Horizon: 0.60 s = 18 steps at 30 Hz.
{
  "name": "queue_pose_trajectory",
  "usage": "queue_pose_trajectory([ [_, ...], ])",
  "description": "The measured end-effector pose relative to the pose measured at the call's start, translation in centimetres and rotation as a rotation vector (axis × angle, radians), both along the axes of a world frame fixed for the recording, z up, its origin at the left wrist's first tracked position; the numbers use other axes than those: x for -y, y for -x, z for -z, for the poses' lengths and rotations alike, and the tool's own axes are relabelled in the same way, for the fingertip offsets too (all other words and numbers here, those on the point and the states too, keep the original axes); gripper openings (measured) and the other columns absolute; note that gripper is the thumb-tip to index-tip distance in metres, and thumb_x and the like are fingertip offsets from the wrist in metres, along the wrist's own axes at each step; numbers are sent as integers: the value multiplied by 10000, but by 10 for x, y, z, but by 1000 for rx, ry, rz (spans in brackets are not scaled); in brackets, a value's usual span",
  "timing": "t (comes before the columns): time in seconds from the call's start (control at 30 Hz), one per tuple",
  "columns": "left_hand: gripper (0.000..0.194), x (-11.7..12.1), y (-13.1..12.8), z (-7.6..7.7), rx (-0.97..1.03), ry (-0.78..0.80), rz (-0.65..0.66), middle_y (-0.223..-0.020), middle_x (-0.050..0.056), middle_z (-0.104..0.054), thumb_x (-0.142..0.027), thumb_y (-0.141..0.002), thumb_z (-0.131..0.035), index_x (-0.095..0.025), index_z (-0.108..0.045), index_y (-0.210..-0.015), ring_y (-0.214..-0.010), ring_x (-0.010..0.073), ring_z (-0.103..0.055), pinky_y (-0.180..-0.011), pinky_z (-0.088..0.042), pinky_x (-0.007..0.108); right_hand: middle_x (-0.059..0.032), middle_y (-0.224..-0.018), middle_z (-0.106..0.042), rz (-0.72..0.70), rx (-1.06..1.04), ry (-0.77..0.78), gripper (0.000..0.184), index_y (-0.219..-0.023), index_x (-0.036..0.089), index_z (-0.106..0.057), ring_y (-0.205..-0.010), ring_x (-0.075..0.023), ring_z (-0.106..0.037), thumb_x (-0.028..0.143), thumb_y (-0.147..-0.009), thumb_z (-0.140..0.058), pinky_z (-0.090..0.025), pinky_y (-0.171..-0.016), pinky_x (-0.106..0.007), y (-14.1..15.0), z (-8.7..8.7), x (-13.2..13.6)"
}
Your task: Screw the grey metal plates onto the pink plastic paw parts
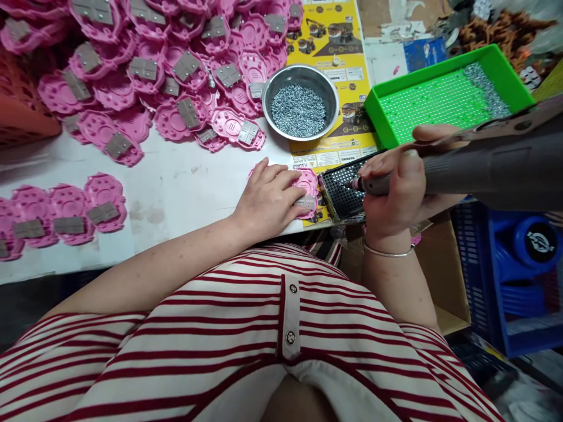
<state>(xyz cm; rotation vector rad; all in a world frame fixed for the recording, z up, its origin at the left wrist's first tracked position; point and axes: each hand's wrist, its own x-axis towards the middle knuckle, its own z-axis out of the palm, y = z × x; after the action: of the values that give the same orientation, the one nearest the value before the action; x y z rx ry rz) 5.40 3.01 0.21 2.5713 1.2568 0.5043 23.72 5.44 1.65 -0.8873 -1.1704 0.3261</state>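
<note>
My right hand [396, 187] is wrapped round a grey electric screwdriver [466, 170], its tip over a black perforated tray [341, 196] that holds screws too small to make out singly. Flat on the table, my left hand [270, 196] rests with fingers spread over pink plastic parts. One pink part with a grey plate [308, 190] shows beyond its fingertips, beside the black tray. Whatever lies under the palm is mostly hidden. Just behind sits a steel bowl [300, 102] full of small silvery screws.
Many pink parts with grey plates [189, 64] are heaped at the back left. A row of them [68, 214] lies at the left. A green tray [382, 126] with screws stands back right. Right of the table are a cardboard box [446, 275] and a blue crate [475, 264].
</note>
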Motion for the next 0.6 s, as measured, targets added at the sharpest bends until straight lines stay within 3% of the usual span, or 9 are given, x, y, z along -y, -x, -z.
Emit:
queue_pose_trajectory([
  [0.1, 405, 1, 2, 2, 2, -23, 15, -1288, 104, -659, -521, -854, -698, -195, -732, -1092, -1196, 330, -550, -1146, -337, 585, 25, -787, -542, 22, 32, -9, 368, -1049, 281, -542, -464, -59, -434, 568, -838, -634, -413, -463, -270, -1, 2, -2],
  [0.27, 593, 6, 8, 2, 0, -39, 28, -1359, 130, -608, -596, -798, -725, -183, -666, -1220, -1258, 346, -501, -1178, -287, 592, 34, -727, -532, -40, -41, -64, 285, -1035, 270, -622, -469, -70, -469, 467, -837, -676, -390, -457, -265, 2, -5, -1],
  [0.47, 413, 10, 9, 1, -11, -43, -14, -1361, 101, -612, -534, -869, -670, -213, -706, -1125, -1276, 338, -484, -1189, -272, 599, 70, -573, -412, -140, -129, -143, 145, -978, 319, -668, -436, -55, -415, 372, -846, -642, -398, -436, -224, 16, -29, 16],
  [0.6, 391, 11, 8, 2, -29, -87, -16, -1344, 95, -626, -517, -879, -670, -216, -708, -1125, -1262, 328, -505, -1182, -297, 594, 73, -574, -413, -260, -123, -149, 230, -1030, 309, -656, -418, -75, -400, 428, -835, -627, -411, -400, -250, 27, -28, 24],
])
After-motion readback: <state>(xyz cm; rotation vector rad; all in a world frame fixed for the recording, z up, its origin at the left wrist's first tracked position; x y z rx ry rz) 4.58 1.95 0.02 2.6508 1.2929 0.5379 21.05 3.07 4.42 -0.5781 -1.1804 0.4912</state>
